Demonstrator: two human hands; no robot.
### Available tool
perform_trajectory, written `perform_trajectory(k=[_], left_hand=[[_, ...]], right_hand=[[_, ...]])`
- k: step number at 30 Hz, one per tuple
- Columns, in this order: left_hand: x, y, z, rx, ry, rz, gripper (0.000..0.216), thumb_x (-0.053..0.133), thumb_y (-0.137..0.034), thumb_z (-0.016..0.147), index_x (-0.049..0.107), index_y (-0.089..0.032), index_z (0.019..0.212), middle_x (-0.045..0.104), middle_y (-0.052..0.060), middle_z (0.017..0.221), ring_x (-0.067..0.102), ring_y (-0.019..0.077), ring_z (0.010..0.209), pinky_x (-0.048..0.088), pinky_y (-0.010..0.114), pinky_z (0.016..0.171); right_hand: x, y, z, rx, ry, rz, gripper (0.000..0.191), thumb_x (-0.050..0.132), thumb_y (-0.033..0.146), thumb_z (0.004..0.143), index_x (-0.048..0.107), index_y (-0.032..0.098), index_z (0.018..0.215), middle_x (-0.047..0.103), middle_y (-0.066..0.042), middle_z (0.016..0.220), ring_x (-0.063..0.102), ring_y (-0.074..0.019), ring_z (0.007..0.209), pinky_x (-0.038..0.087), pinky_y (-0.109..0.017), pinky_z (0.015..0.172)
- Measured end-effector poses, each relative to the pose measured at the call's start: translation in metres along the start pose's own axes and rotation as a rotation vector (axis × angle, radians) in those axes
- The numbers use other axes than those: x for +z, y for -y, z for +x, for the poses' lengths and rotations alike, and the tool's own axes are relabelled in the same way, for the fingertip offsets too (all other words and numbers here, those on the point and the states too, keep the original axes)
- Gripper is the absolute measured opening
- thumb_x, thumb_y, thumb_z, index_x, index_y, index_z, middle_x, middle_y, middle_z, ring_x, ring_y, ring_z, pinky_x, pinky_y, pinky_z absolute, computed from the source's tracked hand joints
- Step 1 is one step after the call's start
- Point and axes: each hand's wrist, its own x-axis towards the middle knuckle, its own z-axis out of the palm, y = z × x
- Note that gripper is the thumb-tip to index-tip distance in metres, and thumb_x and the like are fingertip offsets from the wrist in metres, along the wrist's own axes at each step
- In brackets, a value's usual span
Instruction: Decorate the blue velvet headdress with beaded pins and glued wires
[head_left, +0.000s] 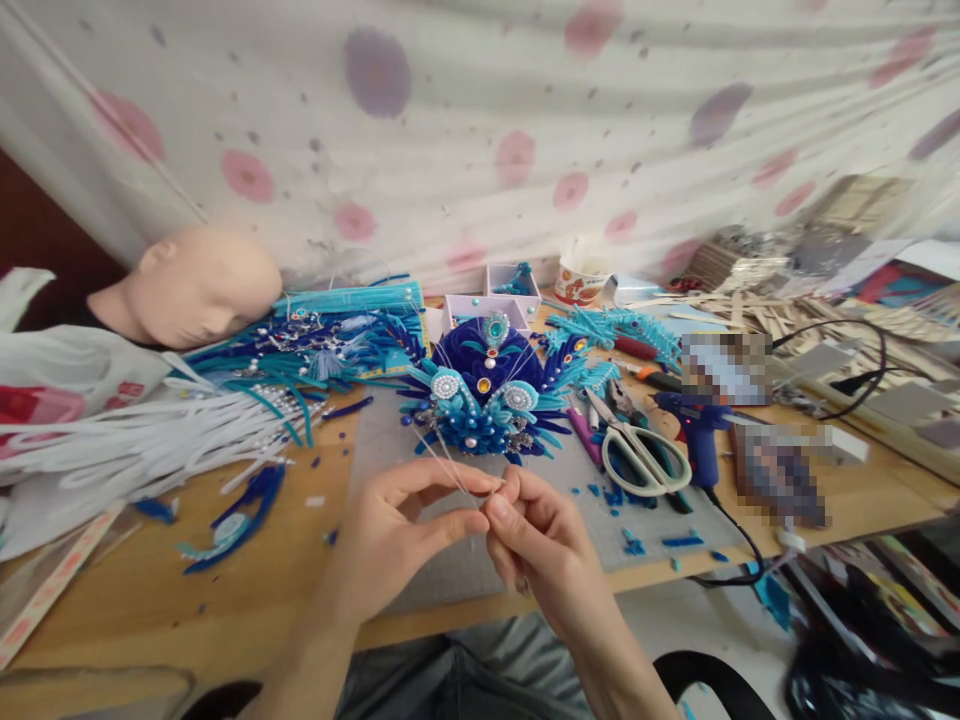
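a pale cloth [450, 110] is hanging across the back like a wall, its folds bunching toward the right, and large pink and muted purple spots are dotting it among smaller dark flecks. a straight ridge [112, 117] is slanting down its left part. at the left edge a dark reddish-brown surface [30, 215] is showing beside it. a light wooden table [277, 550] is stretching across the view. soft, even light is falling on everything. below, toward the right, a pale surface [637, 610], possibly floor, is showing beside dark clutter [832, 640].
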Motion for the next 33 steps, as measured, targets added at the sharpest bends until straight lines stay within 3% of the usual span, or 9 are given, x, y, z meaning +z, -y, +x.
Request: perform_trajectory(k=[6,11,15,19,26,29,33], left_hand=[[0.013,0.0,-0.004,-0.07,0.0,-0.022,0.02,0.082,-0.016,0.078,0.085,-0.034,0.086,0.084,-0.003,0.093,0.079,0.0144,0.09,0.06,0.015,0.081],[0.014,0.004,-0.003,-0.095,-0.022,-0.029,0.02,0.083,-0.014,0.075,0.085,-0.031,0.084,0.084,-0.002,0.091,0.08,0.0166,0.086,0.062,0.017,0.077],[0.011,0.006,-0.007,-0.173,-0.043,-0.049,0.031,0.084,-0.014,0.074,0.083,-0.031,0.099,0.084,-0.002,0.095,0.08,0.0174,0.088,0.063,0.02,0.08],[0.01,0.004,-0.012,-0.283,-0.073,-0.058,0.047,0.084,-0.016,0.073,0.077,-0.028,0.118,0.083,0.001,0.097,0.081,0.0199,0.085,0.065,0.025,0.077],[0.016,0.003,-0.018,-0.259,-0.16,0.062,0.055,0.081,-0.026,0.08,0.068,-0.027,0.133,0.084,0.001,0.095,0.08,0.0184,0.08,0.064,0.022,0.071],[0.015,0.004,-0.018,-0.194,-0.21,0.104,0.054,0.084,-0.026,0.077,0.07,-0.025,0.129,0.084,0.001,0.088,0.079,0.0172,0.077,0.063,0.02,0.07],[0.017,0.005,-0.015,-0.253,-0.28,-0.129,0.056,0.091,-0.022,0.065,0.074,-0.021,0.118,0.078,-0.002,0.069,0.071,0.0133,0.058,0.056,0.018,0.054]], right_hand=[[0.003,-0.003,-0.001,-0.073,-0.03,0.068,0.037,0.07,0.043,0.095,0.048,0.02,0.076,0.044,0.013,0.041,0.024,-0.0011,0.033,0.022,-0.012,0.037],[0.001,-0.004,0.0,-0.02,-0.056,0.149,0.039,0.075,0.043,0.09,0.048,0.02,0.073,0.045,0.012,0.037,0.026,-0.0006,0.029,0.023,-0.01,0.034],[-0.006,-0.002,0.0,0.067,-0.01,0.136,0.038,0.077,0.044,0.088,0.054,0.018,0.073,0.06,0.005,0.043,0.043,-0.003,0.03,0.037,-0.01,0.035],[-0.011,0.0,-0.003,0.11,0.04,0.088,0.039,0.074,0.047,0.09,0.059,0.015,0.073,0.074,-0.005,0.06,0.063,-0.0086,0.042,0.05,-0.014,0.04],[-0.005,0.006,-0.008,0.097,0.025,-0.026,0.042,0.067,0.053,0.094,0.058,0.015,0.078,0.075,-0.005,0.064,0.068,-0.0094,0.05,0.057,-0.017,0.051],[-0.007,0.006,-0.007,0.13,0.086,-0.045,0.042,0.067,0.054,0.094,0.058,0.015,0.081,0.075,-0.006,0.067,0.07,-0.0106,0.055,0.059,-0.019,0.056],[-0.011,0.005,-0.003,0.14,0.166,0.002,0.039,0.074,0.052,0.089,0.058,0.016,0.087,0.075,-0.005,0.074,0.073,-0.0129,0.064,0.061,-0.023,0.062]])
